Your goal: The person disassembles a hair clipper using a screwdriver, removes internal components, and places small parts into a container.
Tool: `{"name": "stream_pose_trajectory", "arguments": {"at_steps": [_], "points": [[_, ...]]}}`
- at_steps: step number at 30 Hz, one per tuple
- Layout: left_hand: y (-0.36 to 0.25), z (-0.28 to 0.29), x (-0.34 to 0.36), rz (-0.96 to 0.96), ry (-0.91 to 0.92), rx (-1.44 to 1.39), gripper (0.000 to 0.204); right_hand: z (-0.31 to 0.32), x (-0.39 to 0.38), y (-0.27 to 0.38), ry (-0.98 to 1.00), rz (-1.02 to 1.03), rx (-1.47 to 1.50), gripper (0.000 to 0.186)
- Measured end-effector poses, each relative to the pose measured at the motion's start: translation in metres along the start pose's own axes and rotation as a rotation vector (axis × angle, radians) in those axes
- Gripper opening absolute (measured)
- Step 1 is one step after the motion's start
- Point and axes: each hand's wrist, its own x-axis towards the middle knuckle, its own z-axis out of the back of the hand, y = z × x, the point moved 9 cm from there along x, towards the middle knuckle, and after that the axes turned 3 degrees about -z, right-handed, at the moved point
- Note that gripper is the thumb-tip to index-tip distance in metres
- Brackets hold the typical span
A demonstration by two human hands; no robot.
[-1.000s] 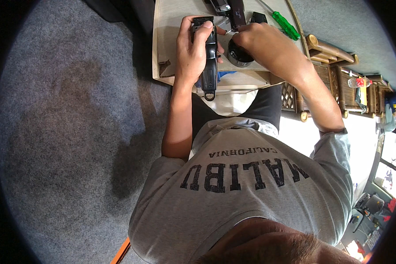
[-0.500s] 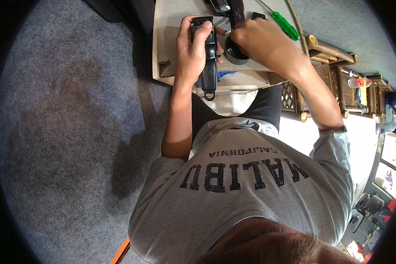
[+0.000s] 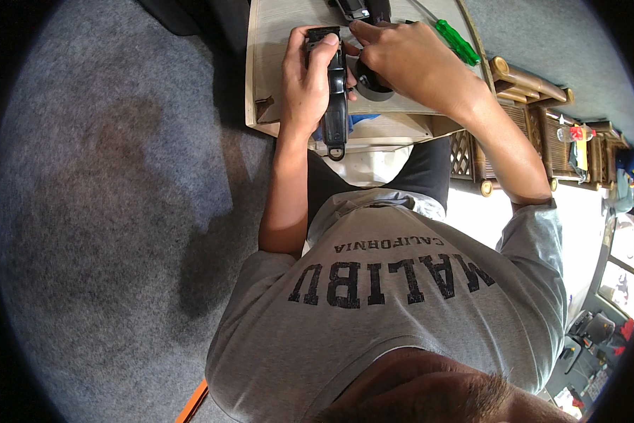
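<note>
Black plastic makes up the item I am inspecting: a long, narrow black handheld device [image 3: 336, 92], resembling an electric hair clipper, lying lengthwise over the near edge of a pale wooden tabletop [image 3: 274, 42], its loop-ended tail overhanging that edge toward the lap. I note the left hand [image 3: 308, 77] wrapped around the device from its left side, fingers curled closed over the upper body and thumb pressed along the top; the grip is firm and full. The right hand [image 3: 401, 60] sits just beside it toward the far right of the tabletop, fingers bent inward and pinched at the head end of the device; whether they hold a small part there I cannot tell, as the fingertips are bunched and partly hidden. Directly under the right palm I see a round black ring-shaped object [image 3: 370, 81] resting on the tabletop, touching or nearly touching the device. A green-handled screwdriver [image 3: 456, 41] lies near the far right corner, apart from both hands. Another dark item [image 3: 359, 8] sits at the far edge, cut off by the picture's rim. I record a grey carpet [image 3: 119, 211] to the left of the tabletop and bamboo-style shelving [image 3: 535, 120] with small bottles to the right. The person wears a grey printed T-shirt [image 3: 401, 296] and dark trousers.
</note>
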Motion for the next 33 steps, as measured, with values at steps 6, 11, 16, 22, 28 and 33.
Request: {"name": "stream_pose_trajectory", "arguments": {"at_steps": [6,11,16,22,28,33], "points": [[0.000,0.002,0.000,-0.001,-0.018,-0.021,0.024,0.003,0.001,0.001,-0.053,0.008,0.048,0.019],[0.001,0.003,0.000,-0.015,-0.023,-0.016,0.024,-0.003,0.004,0.001,-0.016,0.011,0.039,0.014],[0.002,0.003,0.000,-0.001,-0.033,-0.006,0.024,-0.007,0.008,-0.002,-0.115,0.061,0.028,0.011],[0.001,0.006,0.002,0.006,-0.067,-0.062,0.025,-0.004,0.011,-0.019,-0.085,-0.014,0.132,0.014],[0.000,0.010,-0.001,0.005,-0.083,-0.095,0.025,0.025,0.002,-0.040,-0.228,-0.087,0.361,0.013],[-0.006,0.003,-0.003,-0.050,-0.027,-0.103,0.027,0.045,-0.008,-0.043,-0.495,-0.151,0.754,0.019]]}}
